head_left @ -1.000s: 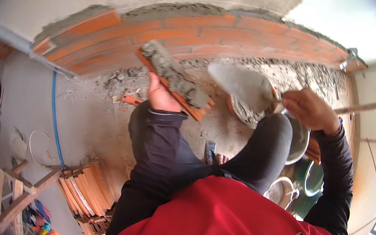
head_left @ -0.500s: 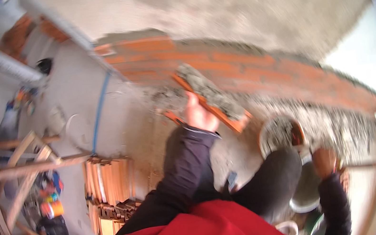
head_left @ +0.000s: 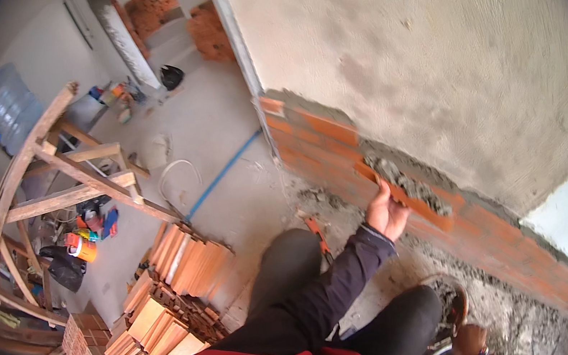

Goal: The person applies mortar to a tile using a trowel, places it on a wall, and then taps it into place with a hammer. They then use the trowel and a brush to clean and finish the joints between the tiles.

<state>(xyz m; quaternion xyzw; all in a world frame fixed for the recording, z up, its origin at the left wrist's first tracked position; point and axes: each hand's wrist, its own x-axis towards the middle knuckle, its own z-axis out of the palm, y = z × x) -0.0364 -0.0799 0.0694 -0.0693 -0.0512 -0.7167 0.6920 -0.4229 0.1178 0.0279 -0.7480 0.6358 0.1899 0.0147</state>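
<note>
- Open floor (head_left: 207,119) at upper left, bounded by the edge of one wall (head_left: 418,49) and stacked bricks (head_left: 198,266).
- Gripping one brick (head_left: 415,203), topped with mortar (head_left: 410,183), in left grip (head_left: 387,214), in front of the brick band (head_left: 318,162).
- Cannot tell right grip's (head_left: 470,342) state, near one bucket (head_left: 463,302).
- On the floor: one blue hose (head_left: 222,177).

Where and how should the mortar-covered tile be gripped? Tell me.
Likely best by the bare long edge of the orange tile, from the picture's lower left: grey mortar coats its other side, and the left hand holds it there.
</note>
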